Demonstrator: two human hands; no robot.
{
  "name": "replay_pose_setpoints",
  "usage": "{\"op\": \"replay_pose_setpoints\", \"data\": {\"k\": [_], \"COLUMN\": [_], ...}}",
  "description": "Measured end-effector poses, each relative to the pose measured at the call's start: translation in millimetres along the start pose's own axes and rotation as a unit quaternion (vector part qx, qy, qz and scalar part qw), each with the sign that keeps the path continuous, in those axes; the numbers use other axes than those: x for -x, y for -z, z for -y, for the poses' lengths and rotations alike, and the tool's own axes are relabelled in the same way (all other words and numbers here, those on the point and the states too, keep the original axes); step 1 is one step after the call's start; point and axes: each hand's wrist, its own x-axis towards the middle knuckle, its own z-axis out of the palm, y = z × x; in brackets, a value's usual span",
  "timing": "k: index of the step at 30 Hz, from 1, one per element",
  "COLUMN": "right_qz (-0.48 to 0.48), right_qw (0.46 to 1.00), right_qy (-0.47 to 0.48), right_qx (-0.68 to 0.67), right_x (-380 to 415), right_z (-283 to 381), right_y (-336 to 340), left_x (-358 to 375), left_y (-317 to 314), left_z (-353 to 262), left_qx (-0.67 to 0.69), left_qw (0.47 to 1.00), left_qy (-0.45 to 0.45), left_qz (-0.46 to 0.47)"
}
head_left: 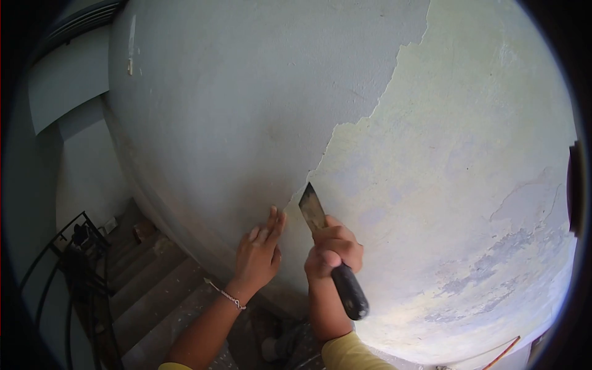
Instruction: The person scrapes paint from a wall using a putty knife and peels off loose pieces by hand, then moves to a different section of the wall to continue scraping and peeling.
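Observation:
My right hand (336, 250) is wrapped around a scraper (312, 209) with a dark handle and a flat metal blade. The angled blade tip points up and lies right at the ragged edge of the grey paint (246, 111). To the right of that edge the wall shows a pale yellowish, stripped surface (419, 172). My left hand (258, 250) rests with fingers stretched upward against the grey paint, just left of the scraper. It holds nothing, and a thin bracelet (233, 301) circles its wrist.
Stairs (148, 296) descend at the lower left, beside a dark metal railing (46, 265). Flaking purplish patches (487, 265) mark the wall at lower right. An orange-red stick (504, 353) leans near the bottom right. My feet are partly hidden below my arms.

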Motion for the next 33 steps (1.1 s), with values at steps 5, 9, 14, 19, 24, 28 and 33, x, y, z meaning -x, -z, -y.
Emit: {"op": "replay_pose_setpoints", "data": {"k": [5, 9, 14, 19, 24, 28, 33], "right_qz": [-0.074, -0.095, -0.028, -0.038, 0.041, -0.085, -0.056], "right_qw": [0.997, 0.986, 0.991, 0.997, 0.994, 0.996, 0.992], "right_qy": [-0.002, -0.011, -0.024, 0.03, -0.016, 0.027, -0.04], "right_qx": [-0.019, 0.138, 0.126, 0.054, 0.098, 0.024, 0.11], "right_x": [-21.5, -43.5, -57.9, -64.1, -42.5, -49.2, -36.9], "right_z": [19.9, 3.4, 9.8, 10.9, -7.0, 13.8, -4.9], "right_y": [11.3, -3.1, -24.3, -13.7, -22.7, -13.4, -25.0], "left_x": [2.3, 1.0, 1.0, 0.4, 0.7, 1.1, -0.3], "left_y": [-12.6, -11.7, 7.4, 9.5, 8.4, 9.5, 9.3], "left_z": [-1.3, 2.0, 1.8, 7.7, 10.2, 14.3, 13.7], "left_qx": [-0.044, 0.013, -0.083, -0.056, -0.063, -0.069, -0.059], "left_qw": [0.999, 1.0, 0.996, 0.998, 0.998, 0.997, 0.997], "left_qy": [0.013, 0.018, 0.01, 0.017, -0.013, -0.013, -0.013], "left_qz": [-0.018, -0.022, 0.021, 0.026, 0.025, 0.03, 0.037]}}
